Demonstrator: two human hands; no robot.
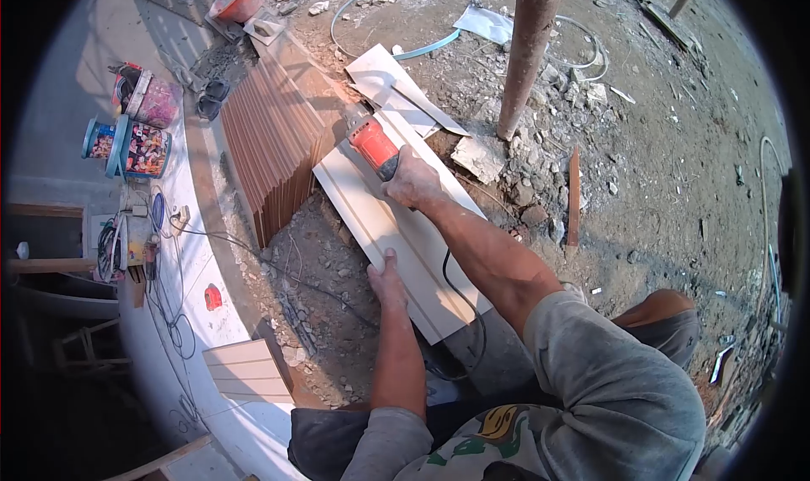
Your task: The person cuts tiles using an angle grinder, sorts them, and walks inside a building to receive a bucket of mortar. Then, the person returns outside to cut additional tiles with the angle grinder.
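My right hand (413,180) is wrapped around the rear of a red corded angle grinder (374,146). The grinder's head points away from me, over the far end of a long cream tile (401,249) with brown stripes; its disc cannot be made out. A black cord (449,272) runs back from the tool across the tile. My left hand (388,283) grips the tile's left edge, thumb on top and the other fingers mostly hidden. The tile lies at a slant before my knees.
A stack of brown-edged tiles (272,139) stands just left of the tile. Offcuts (405,93) lie beyond it. A rusty pole (530,55) rises at the right. Buckets (145,148), cables (173,312) and a striped tile piece (247,371) sit at left. Rubble (540,173) covers the ground.
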